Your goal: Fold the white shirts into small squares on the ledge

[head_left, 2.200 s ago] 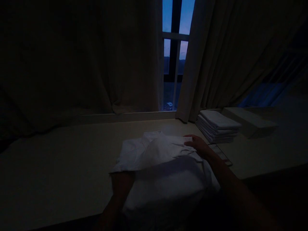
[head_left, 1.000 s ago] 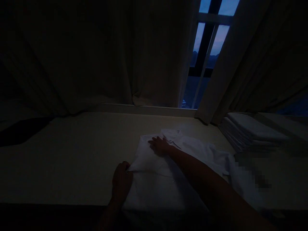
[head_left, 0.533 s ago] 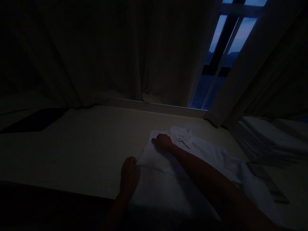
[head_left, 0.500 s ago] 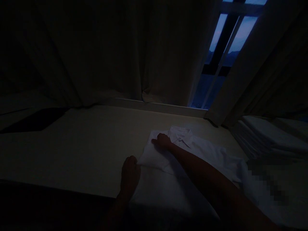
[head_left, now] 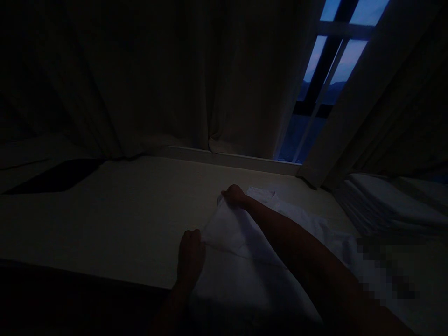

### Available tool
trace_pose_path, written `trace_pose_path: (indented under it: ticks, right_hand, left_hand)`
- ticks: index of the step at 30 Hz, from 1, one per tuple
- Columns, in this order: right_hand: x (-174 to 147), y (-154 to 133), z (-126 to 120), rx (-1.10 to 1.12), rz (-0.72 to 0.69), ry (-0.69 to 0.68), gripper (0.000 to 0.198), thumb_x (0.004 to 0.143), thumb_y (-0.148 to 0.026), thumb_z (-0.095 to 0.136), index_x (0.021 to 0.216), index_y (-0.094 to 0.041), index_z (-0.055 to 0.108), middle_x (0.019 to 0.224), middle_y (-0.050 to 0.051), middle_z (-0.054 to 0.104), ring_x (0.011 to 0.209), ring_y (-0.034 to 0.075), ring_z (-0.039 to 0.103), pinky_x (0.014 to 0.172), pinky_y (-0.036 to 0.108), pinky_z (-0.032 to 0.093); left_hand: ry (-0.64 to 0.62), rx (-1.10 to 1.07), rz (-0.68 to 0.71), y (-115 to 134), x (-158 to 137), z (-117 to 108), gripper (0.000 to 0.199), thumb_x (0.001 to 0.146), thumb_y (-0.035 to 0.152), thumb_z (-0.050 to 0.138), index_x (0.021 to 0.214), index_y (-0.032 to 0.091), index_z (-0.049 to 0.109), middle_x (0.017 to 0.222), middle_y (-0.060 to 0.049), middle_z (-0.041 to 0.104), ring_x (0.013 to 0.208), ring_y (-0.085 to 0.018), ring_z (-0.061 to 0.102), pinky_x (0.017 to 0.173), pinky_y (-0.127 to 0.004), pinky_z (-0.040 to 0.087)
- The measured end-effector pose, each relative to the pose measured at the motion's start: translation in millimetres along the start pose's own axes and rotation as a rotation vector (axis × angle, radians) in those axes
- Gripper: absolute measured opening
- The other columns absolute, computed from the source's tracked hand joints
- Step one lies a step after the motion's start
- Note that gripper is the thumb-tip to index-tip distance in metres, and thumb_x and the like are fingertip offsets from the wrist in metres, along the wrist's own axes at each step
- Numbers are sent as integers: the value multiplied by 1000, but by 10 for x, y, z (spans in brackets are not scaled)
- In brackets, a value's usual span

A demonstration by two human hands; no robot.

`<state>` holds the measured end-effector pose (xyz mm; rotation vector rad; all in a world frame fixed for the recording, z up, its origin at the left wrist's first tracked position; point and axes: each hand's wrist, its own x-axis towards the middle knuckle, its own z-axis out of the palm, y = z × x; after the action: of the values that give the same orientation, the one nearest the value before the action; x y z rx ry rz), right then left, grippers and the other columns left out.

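Because the shirt (head_left: 226, 228) looks thin, it should handle light, soft and limp, best taken at 2 points along an edge. It lies on the bench (head_left: 122, 214), right of centre, the left hand (head_left: 191, 256) pinching its near-left edge and the right hand (head_left: 235, 195) its far-left edge. Beyond the far-right cloth stack (head_left: 388, 203), a block (head_left: 432, 187) may be a box, contents unseen.

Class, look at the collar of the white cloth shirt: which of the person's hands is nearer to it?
Right. The right hand grips the shirt just left of the collar; the left hand pinches its edge lower and farther left in the view.
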<state>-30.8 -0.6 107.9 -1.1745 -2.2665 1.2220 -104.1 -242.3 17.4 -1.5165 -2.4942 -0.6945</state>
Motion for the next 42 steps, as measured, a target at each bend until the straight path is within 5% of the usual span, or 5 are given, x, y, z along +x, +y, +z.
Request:
trace_pose_path:
  ticks: [6, 15, 22, 31, 42]
  right_hand:
    - [-165, 360, -97, -85, -118, 200, 29, 93, -36, 46, 100, -15, 66, 88, 4, 69, 76, 13, 64, 69, 23, 46]
    - [-1940, 2091, -1472, -425, 59, 386, 38, 91, -34, 42, 119, -15, 61, 121, 17, 62, 114, 26, 56, 100, 41, 38]
    - [-2471, 2813, -1743, -858, 230, 224, 53, 99, -44, 21, 150, -29, 26, 158, 4, 20, 144, 26, 17, 111, 53, 20]
    - [-1906, 2018, -1924, -876, 183, 189, 44, 94, -22, 37, 134, -9, 50, 138, 24, 48, 129, 36, 42, 105, 58, 25]
    - [-405, 854, -331, -768, -244, -8, 48, 97, -27, 37, 145, -24, 36, 149, 9, 39, 132, 23, 40, 108, 42, 31]
  left_hand:
    - [25, -45, -172, -9, 31, 48, 12, 78, 12, 44, 86, 21, 43, 88, -5, 49, 84, -19, 49, 75, -30, 41]
    - [-31, -29, -108, -73, 98, 100, 16, 75, 18, 46, 91, 20, 47, 94, -7, 53, 91, -22, 53, 81, -32, 42]
    - [-119, -31, -132, -78, 172, 117, 16, 75, 21, 46, 90, 21, 49, 93, -7, 58, 88, -22, 57, 72, -30, 42]
    - [-215, 35, -207, 65, 364, 134, 32, 84, 32, 40, 111, 20, 53, 92, -10, 66, 80, -25, 61, 68, -33, 40]
    - [-168, 4, -113, 48, 331, 107, 25, 84, 36, 42, 92, 20, 61, 93, -9, 65, 86, -23, 60, 72, -32, 39]
